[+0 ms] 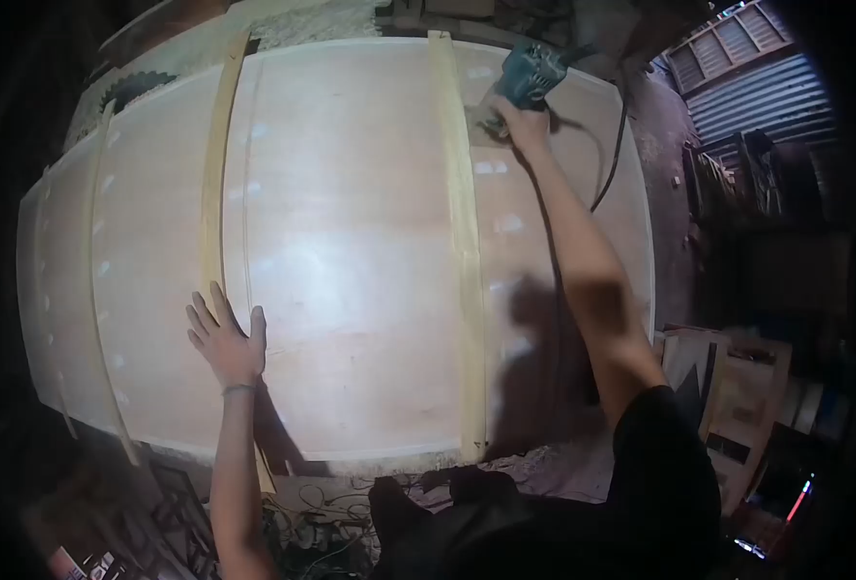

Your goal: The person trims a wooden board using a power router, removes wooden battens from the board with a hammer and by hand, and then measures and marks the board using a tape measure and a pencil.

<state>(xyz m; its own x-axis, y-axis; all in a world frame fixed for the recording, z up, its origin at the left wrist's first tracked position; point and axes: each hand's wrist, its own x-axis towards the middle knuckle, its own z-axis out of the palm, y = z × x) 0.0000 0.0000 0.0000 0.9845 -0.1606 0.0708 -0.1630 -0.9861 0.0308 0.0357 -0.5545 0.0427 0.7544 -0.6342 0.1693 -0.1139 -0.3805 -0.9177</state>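
Note:
A large pale wooden panel [351, 242] lies in front of me, crossed by several narrow wooden strips. My left hand [228, 338] is spread, its fingers apart, over the lower part of one yellowish strip [217, 174]. At the upper right my right hand [523, 124] is closed on a teal power tool [532, 75] that sits over the panel's far part. A dark cord [619, 155] runs near the tool down the panel's right side. Between my hands lies another strip [461, 193], left of the tool.
A toothed circular blade [138, 87] shows beyond the panel's far left. Tangled cables [326, 507] lie on the floor below the near edge. Wooden frames [745, 396] stand at the right, with corrugated metal sheeting [767, 101] behind.

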